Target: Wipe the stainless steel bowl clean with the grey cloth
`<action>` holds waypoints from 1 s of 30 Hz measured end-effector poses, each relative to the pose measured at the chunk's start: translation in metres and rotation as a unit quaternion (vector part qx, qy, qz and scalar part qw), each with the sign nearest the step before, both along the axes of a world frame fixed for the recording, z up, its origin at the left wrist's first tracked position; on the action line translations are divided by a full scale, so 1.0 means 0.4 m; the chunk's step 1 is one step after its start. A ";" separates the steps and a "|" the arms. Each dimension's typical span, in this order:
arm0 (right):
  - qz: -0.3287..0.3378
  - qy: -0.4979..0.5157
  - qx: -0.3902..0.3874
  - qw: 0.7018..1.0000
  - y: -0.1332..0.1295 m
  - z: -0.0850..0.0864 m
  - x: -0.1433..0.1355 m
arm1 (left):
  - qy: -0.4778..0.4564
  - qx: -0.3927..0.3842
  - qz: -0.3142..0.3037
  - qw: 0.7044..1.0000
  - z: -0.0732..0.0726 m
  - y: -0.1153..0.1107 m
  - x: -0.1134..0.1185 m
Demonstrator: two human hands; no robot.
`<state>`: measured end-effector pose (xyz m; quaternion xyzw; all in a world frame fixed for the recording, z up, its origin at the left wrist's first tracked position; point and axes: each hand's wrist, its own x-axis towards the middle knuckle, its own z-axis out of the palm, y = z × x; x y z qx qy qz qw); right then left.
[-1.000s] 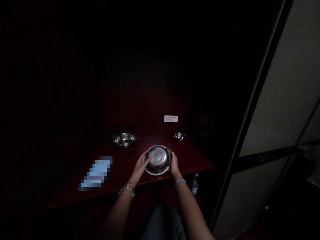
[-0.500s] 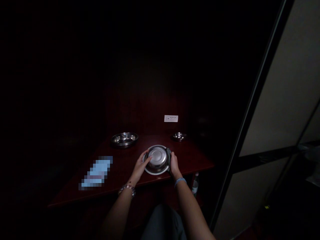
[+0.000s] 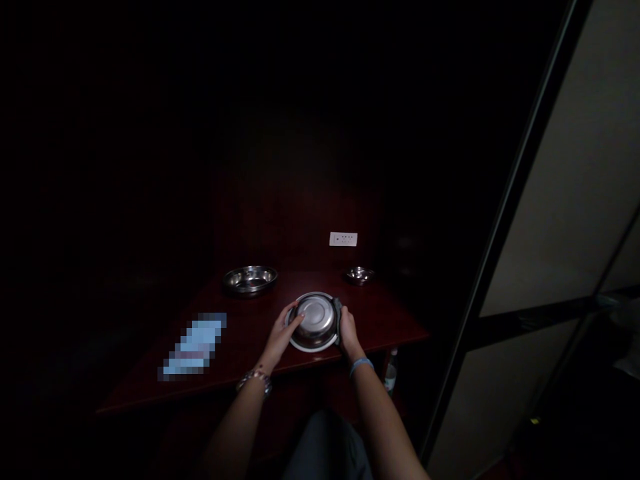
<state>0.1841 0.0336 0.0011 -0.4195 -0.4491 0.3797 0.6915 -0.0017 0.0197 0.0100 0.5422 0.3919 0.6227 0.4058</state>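
Observation:
A round steel bowl (image 3: 316, 320) is tilted over the desk's front part with its underside facing me. My left hand (image 3: 280, 337) grips its left rim, the thumb lying on the underside. At the right rim my right hand (image 3: 349, 330) is closed on a dark cloth (image 3: 337, 321) that touches the bowl. A larger steel bowl (image 3: 250, 280) stands upright at the back left of the desk, and a small steel bowl (image 3: 360, 275) is at the back right.
The dark red desk (image 3: 240, 333) carries a blurred light-blue item (image 3: 195, 345) at the left. A white socket panel (image 3: 343, 239) is on the back wall. Below the desk's right edge stands a bottle (image 3: 391, 373). A sliding door (image 3: 540, 253) is at the right.

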 end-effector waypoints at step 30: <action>0.023 0.087 -0.031 0.995 0.003 0.000 -0.002 | -0.004 0.024 -0.016 1.000 0.015 -0.027 0.010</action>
